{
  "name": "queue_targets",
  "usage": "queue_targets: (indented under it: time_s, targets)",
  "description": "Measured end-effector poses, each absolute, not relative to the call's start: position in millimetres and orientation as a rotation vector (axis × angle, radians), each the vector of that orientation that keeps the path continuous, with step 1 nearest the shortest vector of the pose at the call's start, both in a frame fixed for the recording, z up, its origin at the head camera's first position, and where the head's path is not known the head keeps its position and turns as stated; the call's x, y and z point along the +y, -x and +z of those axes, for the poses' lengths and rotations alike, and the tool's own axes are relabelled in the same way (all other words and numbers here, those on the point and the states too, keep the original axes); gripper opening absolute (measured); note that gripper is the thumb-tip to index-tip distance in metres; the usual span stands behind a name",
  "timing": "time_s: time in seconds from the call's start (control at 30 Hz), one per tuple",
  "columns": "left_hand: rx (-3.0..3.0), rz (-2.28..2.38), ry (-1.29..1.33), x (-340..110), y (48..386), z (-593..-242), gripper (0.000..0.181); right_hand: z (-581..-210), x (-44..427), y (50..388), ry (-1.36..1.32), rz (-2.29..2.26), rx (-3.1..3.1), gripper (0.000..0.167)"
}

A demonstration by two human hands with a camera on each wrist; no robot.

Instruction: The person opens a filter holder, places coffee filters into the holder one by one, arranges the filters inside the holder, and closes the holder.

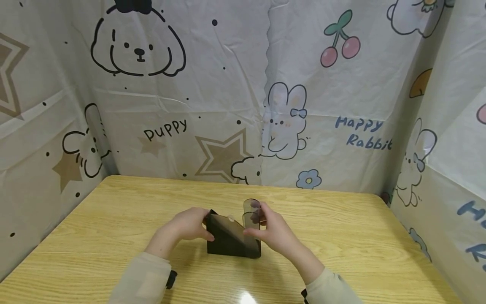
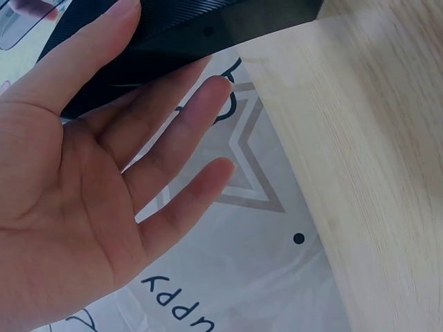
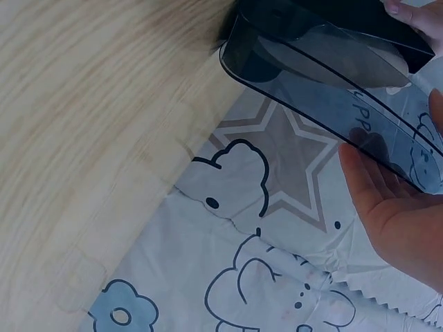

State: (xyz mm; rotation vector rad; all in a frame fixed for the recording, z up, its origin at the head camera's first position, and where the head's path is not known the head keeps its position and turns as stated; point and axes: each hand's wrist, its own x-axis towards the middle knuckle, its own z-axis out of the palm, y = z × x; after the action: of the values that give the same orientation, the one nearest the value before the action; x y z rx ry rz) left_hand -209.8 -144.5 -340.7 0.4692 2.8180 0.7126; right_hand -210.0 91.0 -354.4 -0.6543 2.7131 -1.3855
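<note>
A black wedge-shaped holder (image 1: 225,241) with a slanted top stands on the table, tilt of its base not clear. Two rounded, smoky see-through panels (image 1: 250,220) rise at its right end. My left hand (image 1: 190,224) holds the holder's tall left end, thumb on the near side and fingers behind. In the left wrist view, the thumb of the left hand (image 2: 76,173) lies on the dark ribbed face, with the lower fingers spread away from it. My right hand (image 1: 274,230) grips the see-through panels between thumb and fingers; the right wrist view shows its fingertips (image 3: 354,162) against the outer panel's edge.
The wood-grain table (image 1: 341,236) spreads around both hands. A white sheet (image 1: 212,93) printed with cartoon animals, stars and cherries hangs behind it and along both sides. Light glares off the table's front.
</note>
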Motion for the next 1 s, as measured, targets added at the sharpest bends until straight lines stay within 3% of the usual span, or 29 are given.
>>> queue_targets:
  time_s: [0.3, 1.0]
  targets:
    - [2.846, 0.690, -0.458, -133, 211, -346, 0.049, -356, 95, 214, 0.661, -1.382, 2.740, 0.059]
    - [2.857, 0.680, -0.471, -121, 212, -351, 0.034, -358, 90, 214, 0.732, -1.251, 2.801, 0.058]
